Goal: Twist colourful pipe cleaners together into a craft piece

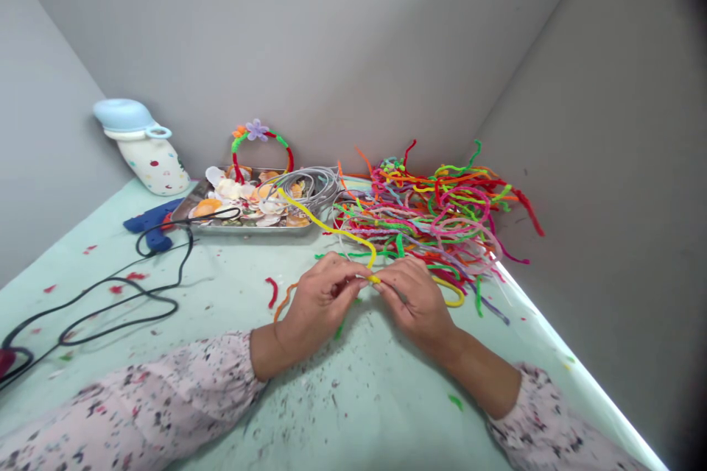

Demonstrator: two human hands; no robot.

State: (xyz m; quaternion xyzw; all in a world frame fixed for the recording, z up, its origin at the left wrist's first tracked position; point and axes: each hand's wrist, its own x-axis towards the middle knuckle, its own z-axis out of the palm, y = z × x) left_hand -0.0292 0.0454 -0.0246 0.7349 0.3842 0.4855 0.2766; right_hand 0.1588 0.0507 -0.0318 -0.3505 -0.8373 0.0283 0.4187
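A yellow pipe cleaner (331,227) runs from the tray's area down to my fingers, where it is bent or twisted at the pinch. My left hand (320,298) pinches it between thumb and index finger. My right hand (417,302) grips it just beside, the fingertips of both hands almost touching. A yellow loop shows past my right hand's far side; whether it is the same piece I cannot tell. Just beyond the hands lies a heap of coloured pipe cleaners (431,210). A short orange piece (284,302) lies by my left wrist.
A metal tray (248,230) holds shells, with a coil of grey wire (317,188) and a decorated hoop (290,154). Leftward are a blue glue gun (152,224), its black cord (177,276) and a white bottle (152,162). Grey walls enclose the table; scraps lie scattered.
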